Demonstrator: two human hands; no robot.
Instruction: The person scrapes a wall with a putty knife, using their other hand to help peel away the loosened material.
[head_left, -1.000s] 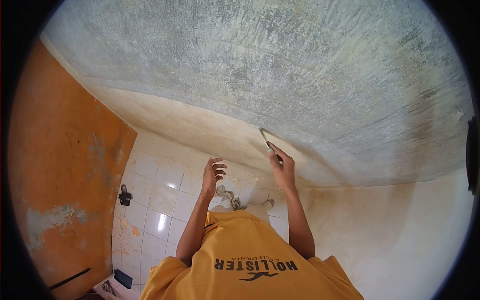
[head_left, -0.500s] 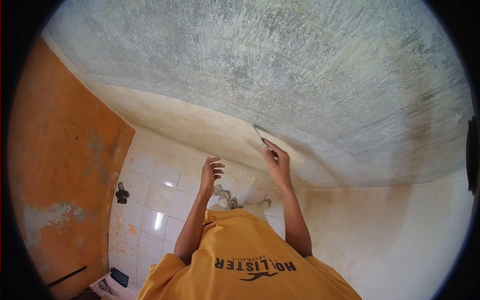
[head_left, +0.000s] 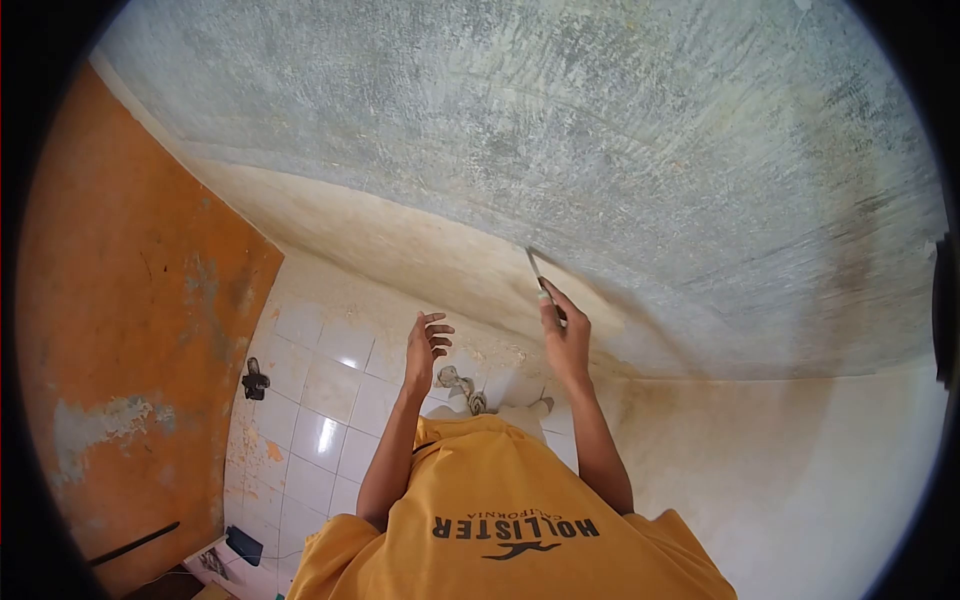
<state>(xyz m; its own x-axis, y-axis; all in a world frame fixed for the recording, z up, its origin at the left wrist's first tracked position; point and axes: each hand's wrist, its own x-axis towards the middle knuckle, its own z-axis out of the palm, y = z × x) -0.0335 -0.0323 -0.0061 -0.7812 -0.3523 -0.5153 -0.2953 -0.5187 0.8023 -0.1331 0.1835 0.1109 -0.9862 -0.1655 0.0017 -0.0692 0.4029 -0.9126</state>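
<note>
My right hand (head_left: 566,338) grips a thin metal scraper (head_left: 538,274) and holds its blade against the wall (head_left: 600,150), right where the grey scraped surface meets the cream painted band. My left hand (head_left: 424,347) hovers in the air to the left of it, fingers loosely curled and apart, holding nothing. Both forearms reach out from my yellow printed T-shirt (head_left: 510,520).
An orange wall (head_left: 130,330) with peeling patches stands at the left. White floor tiles (head_left: 330,400) below carry paint flakes, a small dark object (head_left: 255,380) and a pair of shoes (head_left: 462,385). A dark box (head_left: 245,545) lies at the lower left.
The scraper blade has shifted a little along the wall, up-left and then back right to the paint edge. My left hand has stayed nearly still.
</note>
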